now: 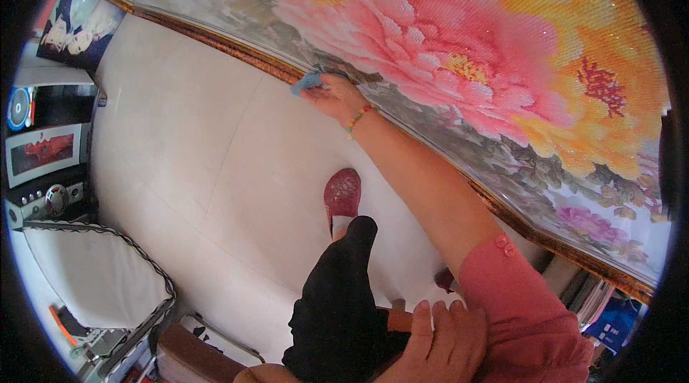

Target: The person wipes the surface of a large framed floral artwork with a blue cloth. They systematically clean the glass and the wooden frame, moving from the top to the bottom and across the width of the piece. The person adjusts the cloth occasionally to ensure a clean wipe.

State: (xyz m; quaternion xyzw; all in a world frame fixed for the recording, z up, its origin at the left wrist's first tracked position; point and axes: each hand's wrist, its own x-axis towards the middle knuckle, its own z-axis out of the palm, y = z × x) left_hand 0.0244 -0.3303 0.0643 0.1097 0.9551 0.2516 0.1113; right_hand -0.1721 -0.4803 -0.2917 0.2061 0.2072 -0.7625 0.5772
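My right hand (336, 93) is at the lower edge of a large framed flower picture (463, 60), pinching a crumpled blue cloth (307, 83). The cloth lies against the gold-brown picture frame (242, 52). A beaded bracelet (359, 120) circles that wrist, and a pink sleeve (517, 291) covers the upper arm. At the bottom, my left hand (444, 342) rests against this sleeve with its fingers stretched out and nothing visible in them. Pink and yellow peonies with a glittering, grainy texture fill the picture.
Below lies a pale tiled floor (215, 157), with my red slipper (343, 192) and black trouser leg (339, 302) over it. On the left stand a white cloth-covered piece with dark trim (99, 275), audio equipment (54, 200) and a photo print (81, 28). A brown padded edge (194, 353) is at lower left.
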